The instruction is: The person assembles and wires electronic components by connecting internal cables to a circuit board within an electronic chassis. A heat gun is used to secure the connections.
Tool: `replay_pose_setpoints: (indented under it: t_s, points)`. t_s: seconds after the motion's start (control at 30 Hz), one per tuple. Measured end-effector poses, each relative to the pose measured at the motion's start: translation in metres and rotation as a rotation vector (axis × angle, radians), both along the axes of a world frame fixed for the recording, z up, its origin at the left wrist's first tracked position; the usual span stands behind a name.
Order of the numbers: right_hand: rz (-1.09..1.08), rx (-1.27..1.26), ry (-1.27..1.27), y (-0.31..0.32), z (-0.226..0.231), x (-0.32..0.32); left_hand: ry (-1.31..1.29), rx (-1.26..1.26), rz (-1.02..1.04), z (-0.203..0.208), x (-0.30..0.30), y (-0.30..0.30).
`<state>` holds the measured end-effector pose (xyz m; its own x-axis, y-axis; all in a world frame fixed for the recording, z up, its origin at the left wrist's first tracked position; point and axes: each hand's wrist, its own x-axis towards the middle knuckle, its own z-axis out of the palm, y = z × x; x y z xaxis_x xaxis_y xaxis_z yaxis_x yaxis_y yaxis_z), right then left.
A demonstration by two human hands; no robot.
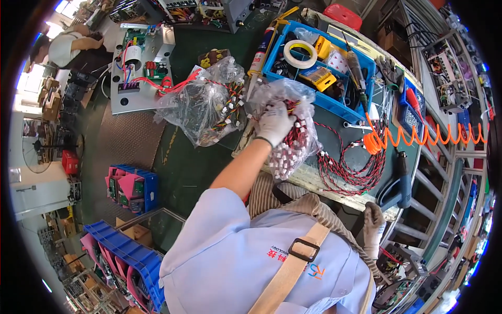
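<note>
My left hand (275,125), in a white glove, reaches into the mouth of a clear plastic bag (300,91) near the bench's front edge. Its fingers curl on a bundle of red-and-black wire harnesses (298,137) with white connectors; the fingertips are partly hidden. Low at the bench's front right corner is my right hand (373,225), also gloved, next to a heat gun (400,183); its finger position is unclear. Left of the bag in my hand lies a second clear bag (196,112) with coloured wires. Loose red-and-black cables (355,170) lie coiled on the bench.
A blue toolbox (280,55) holds a tape roll (300,54) and yellow packages. An orange coiled air hose (418,137) stretches to the right. At left are a metal plate with circuit boards (144,94) and blue crates (128,251). Another person (70,47) is at far left.
</note>
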<state>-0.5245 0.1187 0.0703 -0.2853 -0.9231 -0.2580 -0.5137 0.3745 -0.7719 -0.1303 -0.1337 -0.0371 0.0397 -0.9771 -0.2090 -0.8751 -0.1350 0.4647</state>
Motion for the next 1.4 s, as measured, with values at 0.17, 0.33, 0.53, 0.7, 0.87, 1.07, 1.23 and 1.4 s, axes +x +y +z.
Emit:
replay_pose_setpoints:
  t_s: [0.17,0.33,0.53,0.7,0.87,1.07,1.23,1.4]
  points:
    - [-0.004,-0.035,-0.034,-0.010,0.007,0.027,0.154,0.062,-0.044,-0.006,-0.009,-0.006]
    - [-0.037,-0.059,0.020,-0.006,-0.004,0.038,0.057,-0.154,0.141,-0.030,0.036,0.004]
    - [-0.075,-0.031,-0.032,-0.005,0.012,0.076,1.165,0.136,0.431,0.028,0.071,-0.011]
    - [-0.168,-0.113,-0.059,0.010,-0.002,0.080,1.270,0.150,0.384,0.101,0.118,-0.005]
    - [-0.142,-0.048,0.053,0.006,0.011,0.092,1.426,0.315,-0.076,0.122,0.103,0.002]
    - [-0.101,-0.030,0.031,0.024,0.012,0.124,0.838,0.263,-0.509,0.129,-0.031,0.030]
    - [-0.209,0.042,0.008,0.077,0.003,0.166,0.109,0.154,-0.888,0.050,-0.104,0.072]
    - [-0.445,0.082,0.034,0.136,0.005,0.199,-0.016,0.222,-1.013,0.005,-0.098,0.070]
